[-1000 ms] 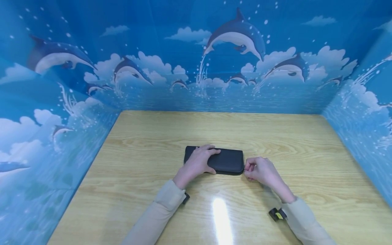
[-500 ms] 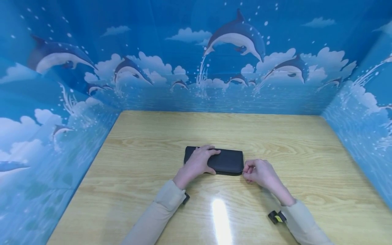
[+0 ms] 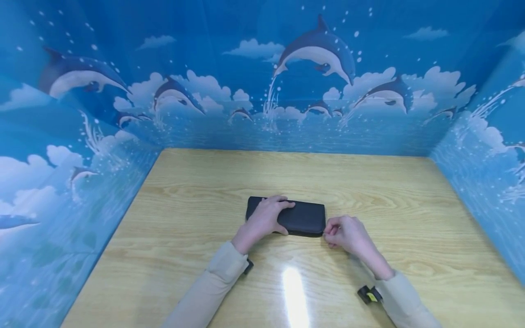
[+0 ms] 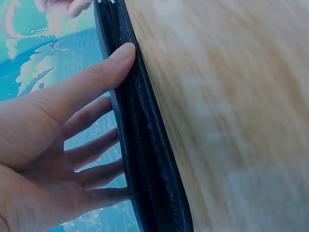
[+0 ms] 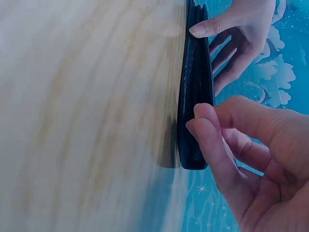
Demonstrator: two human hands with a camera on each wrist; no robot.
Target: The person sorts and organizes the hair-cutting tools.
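A black zip-around wallet [image 3: 305, 218] lies flat on the table, its zip side facing the person. My left hand [image 3: 264, 217] holds it at the left half, fingers spread over the top and the thumb on the near edge. In the left wrist view that thumb lies across the zip edge [image 4: 140, 130], where a line of zip teeth shows. At the wallet's near right corner, my right hand [image 3: 348, 233] pinches with thumb and forefinger. The right wrist view puts these fingertips [image 5: 205, 113] right against the zip; what they pinch, likely the zip pull, is hidden.
The wood-grain table [image 3: 197, 191] is bordered at the back and sides by a blue dolphin-print backdrop [image 3: 254, 127]. A bright light reflection [image 3: 295, 296] shows on the near tabletop. Each wrist wears a small black camera, the right one [image 3: 369, 295] with a yellow mark.
My right fingertips have shifted slightly left and toward the person, round the wallet's near right corner. The left hand stays in place, and the wallet's right end has turned very slightly nearer.
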